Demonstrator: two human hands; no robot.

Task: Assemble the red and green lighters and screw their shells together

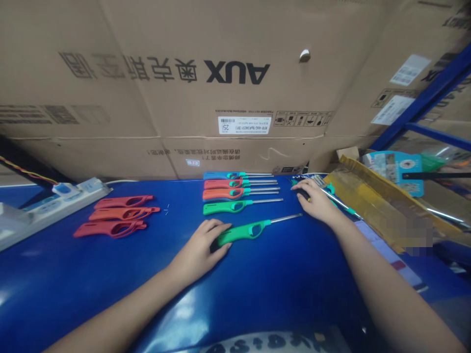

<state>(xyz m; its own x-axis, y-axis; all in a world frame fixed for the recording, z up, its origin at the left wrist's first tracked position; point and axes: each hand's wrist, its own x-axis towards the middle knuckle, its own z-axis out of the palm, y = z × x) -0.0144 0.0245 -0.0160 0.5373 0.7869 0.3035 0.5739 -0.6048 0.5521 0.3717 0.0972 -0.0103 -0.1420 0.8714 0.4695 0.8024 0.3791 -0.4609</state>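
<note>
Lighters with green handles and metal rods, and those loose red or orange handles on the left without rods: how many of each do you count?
Green-handled lighters: 2 (one in the left hand)
Red or orange handles without rods: 3
Total: 5

On the blue desk (279, 289), the left hand (200, 247) holds a green lighter (241, 232), with the right hand (315, 200) gripping a small dark thing (305, 194) at its two o'clock, more lighters (222, 194) at twelve and three reddish handles (106, 214) at nine.
</note>
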